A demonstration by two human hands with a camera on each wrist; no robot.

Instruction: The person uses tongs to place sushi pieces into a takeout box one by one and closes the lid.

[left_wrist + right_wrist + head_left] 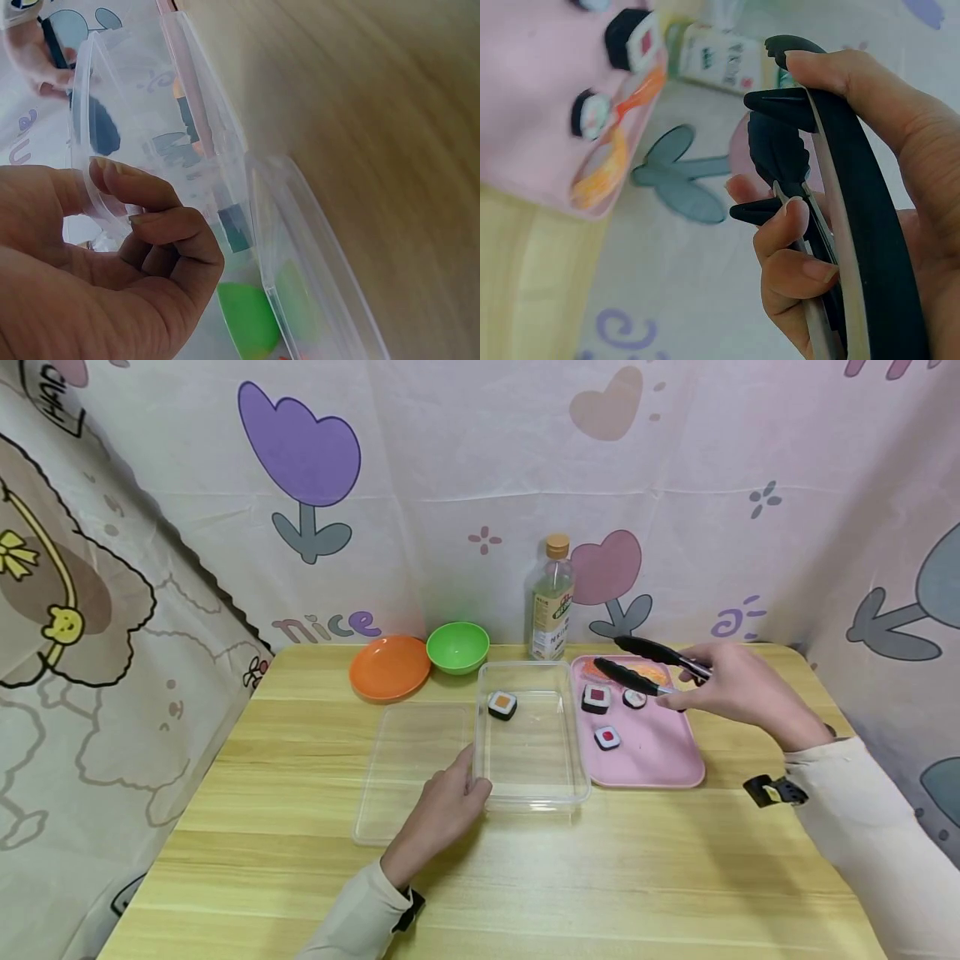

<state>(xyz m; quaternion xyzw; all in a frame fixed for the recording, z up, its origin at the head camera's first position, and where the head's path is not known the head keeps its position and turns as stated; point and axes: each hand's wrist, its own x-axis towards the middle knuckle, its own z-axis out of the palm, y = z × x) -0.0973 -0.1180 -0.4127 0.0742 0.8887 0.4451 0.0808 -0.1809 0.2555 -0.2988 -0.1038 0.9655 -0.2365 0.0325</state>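
Observation:
My left hand [444, 806] pinches the near left rim of a clear plastic container [532, 797], thumb on one side and curled fingers on the other. Inside the container, toward its far left, sits one sushi roll [502, 705] with an orange centre. In my right hand [738, 692] is a pair of black tongs [651, 650], held above the far right of a pink tray [652, 760]. The tongs' tips are apart, with nothing between them. Three sushi rolls [607, 738] lie on the tray, with orange pieces [647, 673] along its far edge.
A clear lid [386, 777] lies flat to the container's left. Behind stand an orange plate [390, 668], a green bowl [457, 648] and a bottle [551, 606] with an orange cap. A printed cloth [450, 460] hangs along the wooden table's [600, 885] far edge.

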